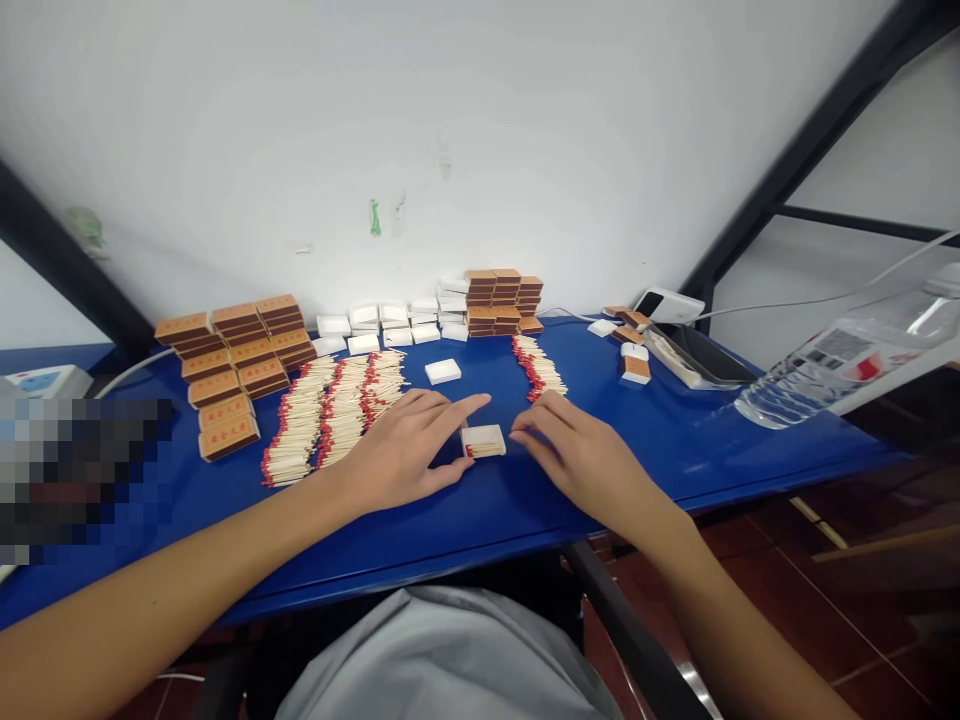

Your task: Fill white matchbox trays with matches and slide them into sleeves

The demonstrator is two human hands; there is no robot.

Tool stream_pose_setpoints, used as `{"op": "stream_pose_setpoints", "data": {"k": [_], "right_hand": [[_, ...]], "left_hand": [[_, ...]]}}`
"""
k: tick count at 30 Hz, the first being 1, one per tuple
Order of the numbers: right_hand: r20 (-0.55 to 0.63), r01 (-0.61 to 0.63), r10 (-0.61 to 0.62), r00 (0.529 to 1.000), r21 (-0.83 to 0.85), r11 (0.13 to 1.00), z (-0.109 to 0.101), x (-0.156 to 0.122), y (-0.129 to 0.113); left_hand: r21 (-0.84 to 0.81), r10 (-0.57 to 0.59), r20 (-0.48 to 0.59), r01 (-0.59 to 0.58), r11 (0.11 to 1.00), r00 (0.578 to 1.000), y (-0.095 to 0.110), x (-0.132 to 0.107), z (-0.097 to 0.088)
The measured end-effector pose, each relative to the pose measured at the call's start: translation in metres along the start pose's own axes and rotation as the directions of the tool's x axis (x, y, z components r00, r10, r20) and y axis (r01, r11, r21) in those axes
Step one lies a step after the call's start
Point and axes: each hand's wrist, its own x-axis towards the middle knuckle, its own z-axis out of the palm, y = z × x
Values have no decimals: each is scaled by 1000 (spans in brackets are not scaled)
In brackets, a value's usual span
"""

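A small white matchbox tray point(491, 433) lies on the blue table with a few matches point(486, 450) along its near side. My left hand point(409, 445) holds the tray's left end; its thumb is at the near corner and its index finger stretches out above the far side. Just right of the tray is my right hand point(574, 450), its fingertips pinched together; whatever they hold, if anything, is hidden. Beyond that hand runs a short row of red-tipped matches point(541, 368). Several thicker rows of loose matches point(345, 410) spread left of my left hand. Another white tray point(443, 371) sits behind the held one.
Stacked orange matchboxes point(251, 350) stand at the left, more matchboxes point(495, 300) at the back. White trays point(365, 318) line the wall. To the right are a few loose boxes point(635, 363), a white device point(670, 304), a black tray point(705, 355) and a tilted water bottle point(832, 365).
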Motion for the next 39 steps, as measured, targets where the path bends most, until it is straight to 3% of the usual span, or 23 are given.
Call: {"op": "stream_pose_setpoints", "data": {"k": [4,10,31,39], "right_hand": [[-91,-136,141,986,55,989,-13,-12,35],[-24,-153,158,987,154,976,-1,-18,77],[3,-109,110,994,144,983,7,-11,82],[93,-138,124,988,168,976,2,-1,85]], "left_hand": [[1,-12,3,12,1000,1000,0,-1,0],[-33,-28,17,29,999,999,0,0,1],[-40,-32,35,34,999,999,-1,0,1],[-36,-23,20,24,999,1000,-1,0,1]]}}
